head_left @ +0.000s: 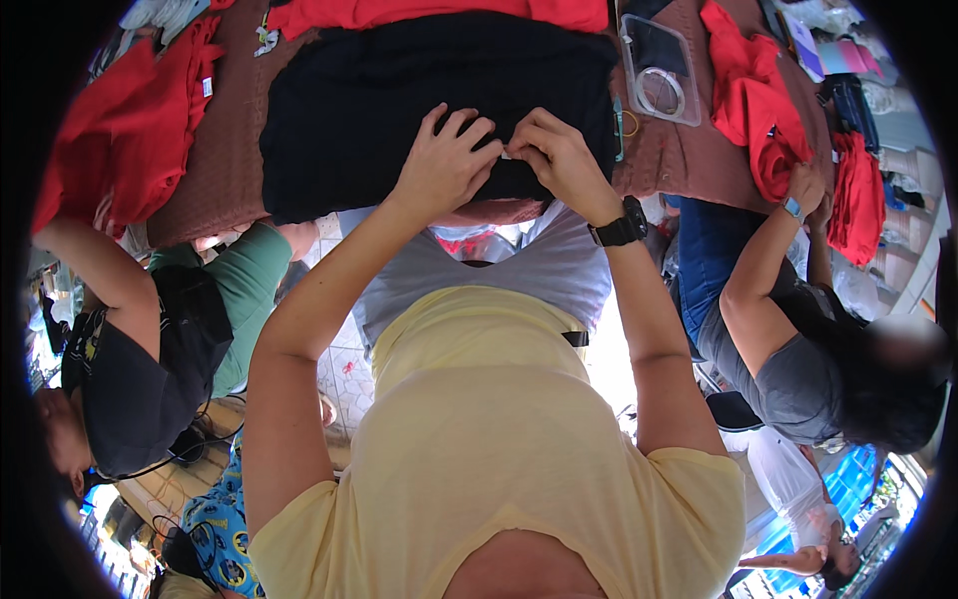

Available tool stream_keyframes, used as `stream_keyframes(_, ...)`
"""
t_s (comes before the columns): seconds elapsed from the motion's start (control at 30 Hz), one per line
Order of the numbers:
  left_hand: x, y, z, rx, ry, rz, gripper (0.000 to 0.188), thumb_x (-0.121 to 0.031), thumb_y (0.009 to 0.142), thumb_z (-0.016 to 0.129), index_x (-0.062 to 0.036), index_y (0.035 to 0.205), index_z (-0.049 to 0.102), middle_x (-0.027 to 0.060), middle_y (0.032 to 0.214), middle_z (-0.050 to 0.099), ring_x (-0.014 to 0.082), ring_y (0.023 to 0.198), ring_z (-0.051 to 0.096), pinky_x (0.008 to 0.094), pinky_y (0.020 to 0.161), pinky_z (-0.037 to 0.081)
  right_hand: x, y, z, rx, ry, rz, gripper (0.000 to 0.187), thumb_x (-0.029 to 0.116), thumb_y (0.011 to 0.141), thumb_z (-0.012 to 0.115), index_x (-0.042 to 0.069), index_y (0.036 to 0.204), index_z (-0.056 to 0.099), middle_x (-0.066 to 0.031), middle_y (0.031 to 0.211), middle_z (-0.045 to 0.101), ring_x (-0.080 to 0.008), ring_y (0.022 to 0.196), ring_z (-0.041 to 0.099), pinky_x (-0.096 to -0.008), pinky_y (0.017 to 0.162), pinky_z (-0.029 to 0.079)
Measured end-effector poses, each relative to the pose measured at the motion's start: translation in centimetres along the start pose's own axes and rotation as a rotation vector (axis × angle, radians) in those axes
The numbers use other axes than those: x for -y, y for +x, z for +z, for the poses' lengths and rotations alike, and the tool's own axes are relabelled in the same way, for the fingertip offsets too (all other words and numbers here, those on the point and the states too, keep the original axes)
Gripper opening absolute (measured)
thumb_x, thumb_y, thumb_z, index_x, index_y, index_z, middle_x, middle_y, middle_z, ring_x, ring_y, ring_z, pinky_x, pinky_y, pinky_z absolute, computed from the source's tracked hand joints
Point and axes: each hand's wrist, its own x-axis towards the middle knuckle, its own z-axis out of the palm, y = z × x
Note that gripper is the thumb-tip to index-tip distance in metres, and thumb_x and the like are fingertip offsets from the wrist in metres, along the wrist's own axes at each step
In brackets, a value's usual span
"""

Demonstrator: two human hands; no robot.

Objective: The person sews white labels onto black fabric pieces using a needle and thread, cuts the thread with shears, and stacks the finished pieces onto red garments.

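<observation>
A folded black garment (369, 110) lies in front of me on the brown-covered table. My left hand (451, 162) rests on its near part, outer fingers spread and bent, thumb and index finger drawn together on the cloth. Just to the right, the curled fingers of my right hand (557, 158) pinch a tiny white piece (507, 152) that looks like a label. The hands nearly touch there, and the fingers partly cover this piece. I wear a black watch (623, 226) on my right wrist.
Red garments (429, 14) lie beyond the black one. A clear plastic box (661, 75) with a white coil stands right of it, beside a thin teal tool (618, 130). Seated people on both sides handle red garments (150, 120). The brown table cover (225, 150) shows between the piles.
</observation>
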Motion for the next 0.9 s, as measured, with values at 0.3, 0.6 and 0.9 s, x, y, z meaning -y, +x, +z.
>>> stream_keyframes(0.3,-0.4,-0.2,0.2,-0.041,-0.084,-0.055,0.023,-0.018,0.089,0.068,-0.0125,0.111,0.066,0.0051,0.118,0.061,0.0266,0.124,0.056,0.0514,0.111,0.036,-3.8,2.2,-7.9,-0.433,0.085,0.212,0.006,0.006,0.093,0.070,0.002,0.097,0.070,-0.0027,0.085,0.072,-0.0100,0.076,0.066,-0.0250,0.072,0.052)
stream_keyframes(0.6,1.2,-0.8,-1.2,-0.276,-0.333,-0.238,0.026,-0.007,0.091,0.065,-0.0067,0.116,0.067,0.0111,0.114,0.067,0.0328,0.121,0.058,0.0458,0.110,0.040,-8.6,4.9,-11.3,-0.581,-0.399,0.410,0.044,0.008,0.078,0.078,0.004,0.115,0.054,-0.0122,0.080,0.072,-0.0321,0.078,0.072,-0.0414,0.076,0.054)
stream_keyframes(0.9,-0.1,-0.9,-1.3,-0.251,-0.330,-0.268,0.019,-0.008,0.086,0.069,-0.0087,0.105,0.072,0.0057,0.105,0.065,0.0273,0.108,0.058,0.0394,0.094,0.044,-9.7,4.9,-11.3,-0.622,-0.454,0.460,0.048,0.006,0.074,0.079,0.003,0.114,0.053,-0.0125,0.078,0.072,-0.0344,0.083,0.071,-0.0437,0.080,0.054)
